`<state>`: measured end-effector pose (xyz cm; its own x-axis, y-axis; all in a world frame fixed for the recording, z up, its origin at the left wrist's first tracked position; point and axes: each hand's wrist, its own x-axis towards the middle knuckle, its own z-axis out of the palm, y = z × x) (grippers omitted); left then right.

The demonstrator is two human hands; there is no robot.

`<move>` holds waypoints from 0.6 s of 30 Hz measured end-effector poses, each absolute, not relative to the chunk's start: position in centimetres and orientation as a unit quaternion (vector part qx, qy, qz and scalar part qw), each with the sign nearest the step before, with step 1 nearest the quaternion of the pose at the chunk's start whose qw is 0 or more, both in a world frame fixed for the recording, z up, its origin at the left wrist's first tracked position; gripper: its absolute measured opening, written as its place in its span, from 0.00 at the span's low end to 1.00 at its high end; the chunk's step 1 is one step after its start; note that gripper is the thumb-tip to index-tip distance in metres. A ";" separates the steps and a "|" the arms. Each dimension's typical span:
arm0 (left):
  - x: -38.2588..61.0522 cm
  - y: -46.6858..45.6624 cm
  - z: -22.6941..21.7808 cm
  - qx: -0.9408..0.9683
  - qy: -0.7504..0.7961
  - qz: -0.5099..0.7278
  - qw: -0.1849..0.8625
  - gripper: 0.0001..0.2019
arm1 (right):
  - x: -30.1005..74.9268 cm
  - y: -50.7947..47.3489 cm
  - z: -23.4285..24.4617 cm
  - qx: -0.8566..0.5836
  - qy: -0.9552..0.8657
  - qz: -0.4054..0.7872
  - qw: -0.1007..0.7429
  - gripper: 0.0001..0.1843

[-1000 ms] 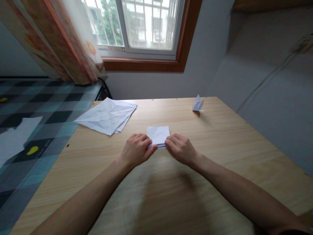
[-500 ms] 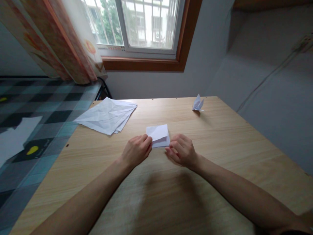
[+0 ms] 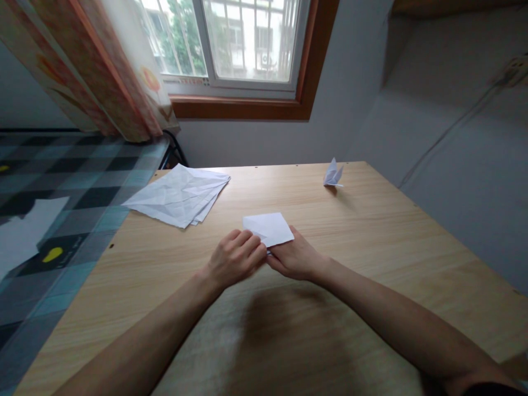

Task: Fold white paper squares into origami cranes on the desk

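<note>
A folded white paper square is held just above or on the wooden tabletop; which of the two cannot be told. Its near left corner is gripped by the left hand, whose fingers are curled over it, with the thumb concealed. Its near right part is overlapped from below by the right hand; the fingertips are covered by the paper, so whether anything is pinched there cannot be made out. The layers near the left fingers are largely obscured.

Beyond the square to the left, a stack of creased white sheets is laid, the lower ones mostly covered. Beyond it to the right, a small paper origami figure is stood. Farther left of it, white paper on a checked cloth is cut off by the picture's edge.
</note>
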<state>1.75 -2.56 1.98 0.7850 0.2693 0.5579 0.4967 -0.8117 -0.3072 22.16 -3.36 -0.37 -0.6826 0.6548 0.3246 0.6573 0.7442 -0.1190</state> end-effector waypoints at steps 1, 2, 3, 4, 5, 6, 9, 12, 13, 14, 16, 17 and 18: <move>1.8 -2.6 1.9 -0.916 -0.198 -0.262 0.232 0.10 | 22.0 -3.3 -0.3 -0.355 -0.919 -0.004 0.173 0.20; 1.8 -2.6 1.8 -0.913 -0.188 -0.274 0.238 0.09 | 21.9 -3.3 -0.2 -0.354 -0.920 -0.004 0.169 0.20; 1.8 -2.6 1.7 -0.908 -0.182 -0.289 0.243 0.08 | 21.9 -3.3 0.0 -0.355 -0.920 -0.002 0.163 0.19; 1.7 -2.5 1.6 -0.902 -0.178 -0.307 0.246 0.07 | 21.9 -3.3 0.1 -0.359 -0.920 0.001 0.156 0.19; 1.5 -2.5 1.5 -0.895 -0.174 -0.327 0.249 0.05 | 22.0 -3.4 0.2 -0.364 -0.919 0.003 0.149 0.19; 1.4 -2.4 1.4 -0.887 -0.173 -0.346 0.252 0.04 | 22.1 -3.5 0.3 -0.369 -0.918 0.005 0.146 0.20; 0.7 -2.1 1.1 -0.866 -0.181 -0.387 0.260 0.04 | 22.6 -3.8 0.4 -0.370 -0.916 0.009 0.152 0.21; 0.5 -2.0 1.1 -0.871 -0.203 -0.372 0.249 0.10 | 22.8 -3.8 0.2 -0.370 -0.914 0.017 0.168 0.17; 0.5 -2.0 1.2 -0.879 -0.208 -0.354 0.242 0.11 | 22.9 -3.7 0.1 -0.371 -0.912 0.019 0.172 0.17; 0.6 -2.1 1.2 -0.888 -0.212 -0.333 0.235 0.11 | 22.9 -3.7 0.1 -0.372 -0.911 0.018 0.176 0.16; 0.8 -2.2 1.4 -0.903 -0.218 -0.294 0.226 0.10 | 22.8 -3.6 0.0 -0.373 -0.910 0.013 0.180 0.15; 1.0 -2.2 1.5 -0.907 -0.225 -0.279 0.221 0.09 | 22.8 -3.6 0.0 -0.373 -0.910 0.012 0.181 0.15; 1.0 -2.3 1.5 -0.909 -0.236 -0.266 0.217 0.08 | 22.9 -3.6 0.0 -0.374 -0.909 0.012 0.183 0.14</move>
<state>1.03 -2.25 1.50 0.7474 0.3134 0.5858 0.5438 -0.7951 -0.2684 22.85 -3.59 0.01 -0.6540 0.6840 0.3232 0.6751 0.7204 -0.1586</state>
